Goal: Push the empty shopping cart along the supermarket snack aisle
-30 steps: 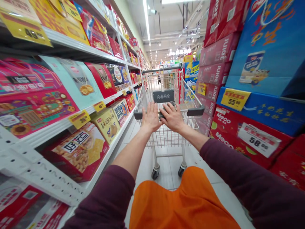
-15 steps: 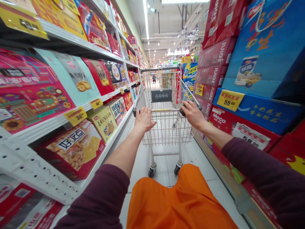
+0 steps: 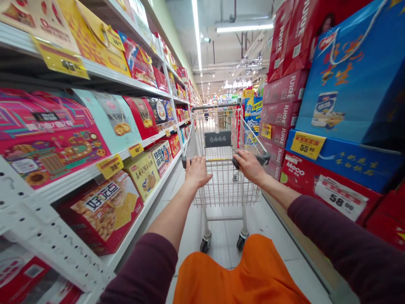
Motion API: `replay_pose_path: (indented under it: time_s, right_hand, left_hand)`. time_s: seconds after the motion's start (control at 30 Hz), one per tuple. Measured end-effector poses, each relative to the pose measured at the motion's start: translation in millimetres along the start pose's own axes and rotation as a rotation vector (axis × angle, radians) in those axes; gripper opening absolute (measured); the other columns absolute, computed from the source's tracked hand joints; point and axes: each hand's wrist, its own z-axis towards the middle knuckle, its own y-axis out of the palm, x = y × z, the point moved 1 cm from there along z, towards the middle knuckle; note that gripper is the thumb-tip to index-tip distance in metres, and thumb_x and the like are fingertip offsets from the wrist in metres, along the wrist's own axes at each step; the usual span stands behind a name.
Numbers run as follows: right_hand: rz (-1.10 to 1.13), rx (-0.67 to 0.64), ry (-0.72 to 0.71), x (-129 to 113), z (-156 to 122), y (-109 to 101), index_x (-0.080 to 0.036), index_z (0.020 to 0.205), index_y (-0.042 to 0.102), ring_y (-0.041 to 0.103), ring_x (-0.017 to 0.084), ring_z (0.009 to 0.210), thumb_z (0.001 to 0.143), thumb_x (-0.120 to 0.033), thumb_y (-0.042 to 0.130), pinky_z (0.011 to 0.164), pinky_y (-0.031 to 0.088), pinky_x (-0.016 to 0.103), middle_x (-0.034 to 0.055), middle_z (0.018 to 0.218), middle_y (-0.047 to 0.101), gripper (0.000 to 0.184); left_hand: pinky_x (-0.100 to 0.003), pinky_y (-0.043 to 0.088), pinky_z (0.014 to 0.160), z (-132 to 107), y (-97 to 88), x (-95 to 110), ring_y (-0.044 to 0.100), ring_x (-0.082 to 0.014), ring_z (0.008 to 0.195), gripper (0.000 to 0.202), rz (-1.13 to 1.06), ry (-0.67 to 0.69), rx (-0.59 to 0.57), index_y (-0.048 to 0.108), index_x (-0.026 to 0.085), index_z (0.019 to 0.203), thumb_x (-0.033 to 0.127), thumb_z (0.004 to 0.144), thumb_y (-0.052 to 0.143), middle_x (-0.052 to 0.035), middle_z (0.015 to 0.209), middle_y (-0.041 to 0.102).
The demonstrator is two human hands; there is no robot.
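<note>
A wire shopping cart point(image 3: 226, 185) stands straight ahead of me in the aisle, and no goods show in its basket. My left hand point(image 3: 196, 171) lies over the left part of its handle, fingers curled forward and thumb stretched out to the right. On the right part of the handle, my right hand point(image 3: 249, 164) has its fingers bent over the dark grip. The undersides of both hands' fingers are hidden. A dark grey panel point(image 3: 218, 139) with pale round marks is fixed to the cart beyond the handle.
White shelves point(image 3: 72, 183) of boxed snacks with yellow price tags run close along the left. Stacked red cartons point(image 3: 281, 114) and a large blue gift bag point(image 3: 344, 84) line the right side. Pale floor tiles point(image 3: 221, 240) run beneath the cart; a distant figure point(image 3: 206, 116) stands down the aisle.
The view has tilted up a little, so shelves and cart sit lower in it. My right hand has shifted slightly left along the handle. My left hand keeps its place on the handle.
</note>
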Motion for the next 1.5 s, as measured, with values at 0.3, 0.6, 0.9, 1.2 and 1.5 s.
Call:
replay_pose_path:
  time_s: [0.3, 0.6, 0.9, 1.2, 1.5]
  right_hand:
    - [-0.131, -0.068, -0.023, 11, -7, -15, -0.023, 0.125, 0.063, 0.055, 0.026, 0.119, 0.09, -0.013, 0.051, 0.101, 0.042, 0.046, 0.0134, 0.132, 0.061, 0.038]
    - [-0.099, -0.037, 0.034, -23, 4, 5, -0.026, 0.128, 0.061, 0.054, 0.023, 0.124, 0.095, -0.013, 0.044, 0.107, 0.04, 0.044, 0.0105, 0.139, 0.056, 0.039]
    - [-0.056, -0.118, -0.051, -43, 23, 6, -0.027, 0.13, 0.06, 0.053, 0.025, 0.126, 0.092, -0.01, 0.046, 0.107, 0.04, 0.047, 0.0094, 0.14, 0.055, 0.043]
    - [-0.094, -0.02, 0.044, 6, -19, -9, -0.024, 0.128, 0.062, 0.048, 0.027, 0.131, 0.093, -0.01, 0.041, 0.11, 0.037, 0.05, 0.0116, 0.141, 0.054, 0.042]
    - [0.013, -0.068, -0.105, -75, 33, 23, -0.026, 0.132, 0.058, 0.046, 0.027, 0.134, 0.093, -0.011, 0.045, 0.109, 0.04, 0.05, 0.0104, 0.146, 0.049, 0.043]
  left_hand:
    - [-0.047, 0.02, 0.12, -4, -2.9, -20, 0.036, -0.0276, 0.14, 0.069, 0.036, 0.025, -0.019, 0.035, 0.015, 0.142, 0.028, 0.078, 0.06, -0.0148, 0.148, 0.045]
    - [-0.05, 0.02, 0.12, -3, 2.3, -14, 0.037, -0.029, 0.138, 0.068, -0.005, -0.021, 0.016, 0.038, 0.016, 0.137, 0.03, 0.075, 0.063, -0.015, 0.144, 0.048]
    - [-0.046, 0.021, 0.12, -5, 1.5, -25, 0.035, -0.0265, 0.14, 0.068, 0.018, 0.009, -0.001, 0.038, 0.02, 0.138, 0.026, 0.075, 0.062, -0.0116, 0.147, 0.045]
    - [-0.046, 0.024, 0.117, -6, 0.1, -27, 0.034, -0.0286, 0.14, 0.07, 0.047, -0.03, 0.009, 0.037, 0.015, 0.141, 0.027, 0.076, 0.061, -0.0154, 0.148, 0.044]
    - [-0.048, 0.022, 0.119, -10, 2.0, -23, 0.029, -0.0293, 0.144, 0.078, 0.043, -0.046, 0.011, 0.031, 0.011, 0.144, 0.025, 0.074, 0.063, -0.0178, 0.152, 0.038]
